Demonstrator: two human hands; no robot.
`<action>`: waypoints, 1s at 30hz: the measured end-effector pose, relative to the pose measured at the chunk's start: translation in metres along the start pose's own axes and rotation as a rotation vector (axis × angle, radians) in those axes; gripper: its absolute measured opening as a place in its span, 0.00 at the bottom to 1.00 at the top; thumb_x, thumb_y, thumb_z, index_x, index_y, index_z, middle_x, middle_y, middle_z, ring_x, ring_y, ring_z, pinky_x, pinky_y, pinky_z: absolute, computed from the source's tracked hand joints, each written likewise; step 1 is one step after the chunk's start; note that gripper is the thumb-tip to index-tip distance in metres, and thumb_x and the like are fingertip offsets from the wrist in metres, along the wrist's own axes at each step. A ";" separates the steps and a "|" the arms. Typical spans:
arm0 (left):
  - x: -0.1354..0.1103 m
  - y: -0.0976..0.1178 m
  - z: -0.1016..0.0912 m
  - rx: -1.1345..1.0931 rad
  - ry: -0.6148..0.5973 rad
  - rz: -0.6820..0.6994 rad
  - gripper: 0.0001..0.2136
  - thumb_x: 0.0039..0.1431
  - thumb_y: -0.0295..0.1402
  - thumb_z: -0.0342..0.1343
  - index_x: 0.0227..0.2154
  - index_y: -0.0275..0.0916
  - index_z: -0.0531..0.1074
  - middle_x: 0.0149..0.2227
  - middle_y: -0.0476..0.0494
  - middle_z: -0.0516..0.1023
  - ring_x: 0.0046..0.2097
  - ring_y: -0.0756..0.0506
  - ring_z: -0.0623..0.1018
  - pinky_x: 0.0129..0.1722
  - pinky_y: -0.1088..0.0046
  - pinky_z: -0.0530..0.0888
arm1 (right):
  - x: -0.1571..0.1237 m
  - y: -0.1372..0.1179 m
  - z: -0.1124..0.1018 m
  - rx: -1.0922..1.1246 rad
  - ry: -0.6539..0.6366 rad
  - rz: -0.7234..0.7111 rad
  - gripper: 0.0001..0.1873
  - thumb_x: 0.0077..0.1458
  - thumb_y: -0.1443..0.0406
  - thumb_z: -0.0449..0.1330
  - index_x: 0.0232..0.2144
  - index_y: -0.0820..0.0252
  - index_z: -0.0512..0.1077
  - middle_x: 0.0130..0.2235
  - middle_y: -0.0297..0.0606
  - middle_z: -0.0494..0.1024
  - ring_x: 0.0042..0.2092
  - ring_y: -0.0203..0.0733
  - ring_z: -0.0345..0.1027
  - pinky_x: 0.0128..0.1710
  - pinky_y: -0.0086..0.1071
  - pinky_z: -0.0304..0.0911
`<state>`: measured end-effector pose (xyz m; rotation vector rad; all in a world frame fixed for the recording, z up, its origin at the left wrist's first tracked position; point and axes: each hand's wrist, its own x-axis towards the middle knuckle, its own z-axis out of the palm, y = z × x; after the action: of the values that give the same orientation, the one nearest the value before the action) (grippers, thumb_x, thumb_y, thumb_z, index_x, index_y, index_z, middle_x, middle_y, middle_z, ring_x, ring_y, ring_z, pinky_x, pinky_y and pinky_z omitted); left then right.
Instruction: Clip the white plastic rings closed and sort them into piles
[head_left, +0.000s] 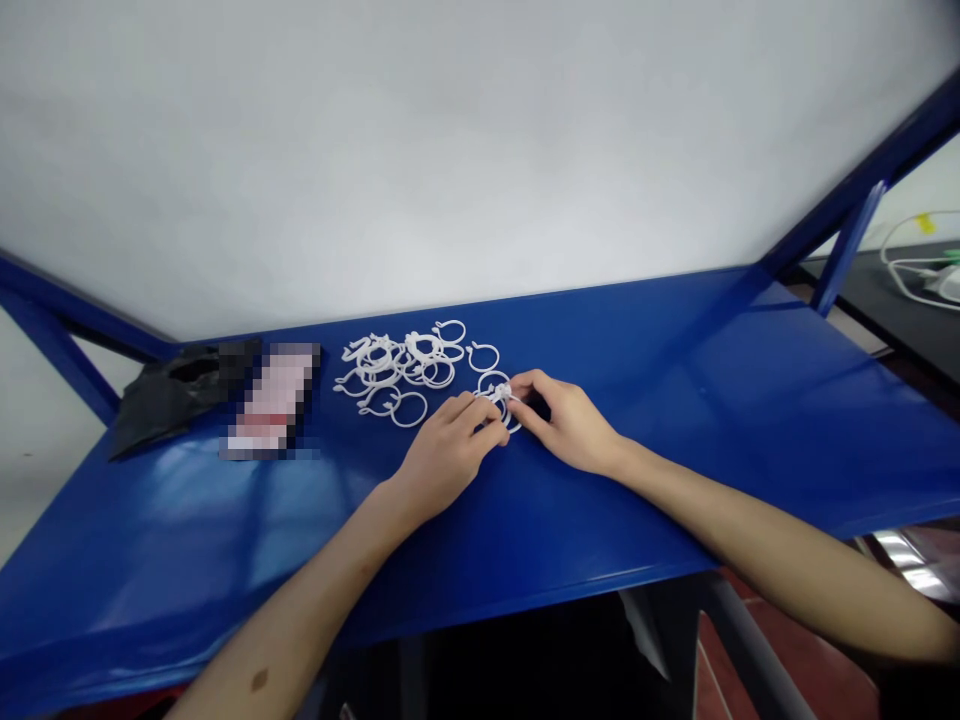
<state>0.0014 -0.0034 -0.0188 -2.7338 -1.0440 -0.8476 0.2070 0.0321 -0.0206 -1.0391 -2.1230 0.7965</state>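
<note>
Left hand (450, 450) and right hand (566, 420) meet over glossy blue metal counter (675, 400), fingers of both pinched closed on small cluster of white plastic rings (501, 398). Loose pile of same white rings (401, 368) just beyond left hand. Crumpled black bag (176, 395) far left.

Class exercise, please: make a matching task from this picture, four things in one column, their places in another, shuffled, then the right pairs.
1 loose white rings
2 black bag
3 white cable
4 held rings

A far right, beyond the blue shelf
B shelf's left end
C between left hand and right hand
D shelf middle, behind the hands

Pairs: 1-D, 2-B, 3-A, 4-C
</note>
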 end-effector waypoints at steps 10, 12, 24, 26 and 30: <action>0.003 0.001 -0.005 0.107 0.070 0.042 0.12 0.68 0.22 0.47 0.30 0.39 0.70 0.33 0.47 0.73 0.34 0.48 0.69 0.35 0.70 0.68 | -0.002 -0.002 0.006 0.256 0.074 0.021 0.13 0.64 0.60 0.59 0.49 0.56 0.67 0.36 0.34 0.76 0.34 0.35 0.73 0.36 0.32 0.72; 0.003 0.000 -0.005 0.123 0.047 0.045 0.12 0.68 0.23 0.47 0.30 0.39 0.70 0.33 0.48 0.74 0.33 0.49 0.69 0.34 0.71 0.67 | -0.003 -0.001 0.008 0.279 0.086 0.033 0.14 0.63 0.60 0.59 0.49 0.56 0.67 0.37 0.34 0.76 0.33 0.35 0.72 0.36 0.32 0.72; -0.001 -0.004 0.003 0.212 -0.071 -0.009 0.07 0.70 0.29 0.50 0.35 0.38 0.71 0.35 0.48 0.77 0.34 0.47 0.75 0.35 0.67 0.65 | 0.007 0.008 0.002 0.031 0.060 -0.041 0.06 0.62 0.62 0.61 0.34 0.58 0.73 0.30 0.32 0.78 0.30 0.34 0.71 0.32 0.29 0.65; -0.002 -0.004 0.004 0.233 -0.076 -0.024 0.07 0.70 0.30 0.51 0.35 0.38 0.71 0.35 0.47 0.77 0.34 0.47 0.75 0.36 0.66 0.65 | 0.008 0.009 0.003 0.047 0.064 -0.053 0.06 0.62 0.62 0.61 0.35 0.59 0.73 0.30 0.32 0.77 0.29 0.34 0.70 0.31 0.28 0.65; 0.000 -0.004 0.002 0.261 -0.019 -0.019 0.06 0.68 0.28 0.52 0.35 0.38 0.72 0.35 0.47 0.77 0.34 0.46 0.75 0.36 0.66 0.66 | 0.009 0.009 0.005 0.071 0.103 -0.084 0.05 0.63 0.64 0.60 0.40 0.59 0.72 0.32 0.33 0.76 0.31 0.34 0.70 0.33 0.29 0.67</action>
<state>-0.0004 0.0000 -0.0207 -2.5226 -1.0995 -0.6385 0.2026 0.0423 -0.0279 -0.9272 -2.0226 0.7563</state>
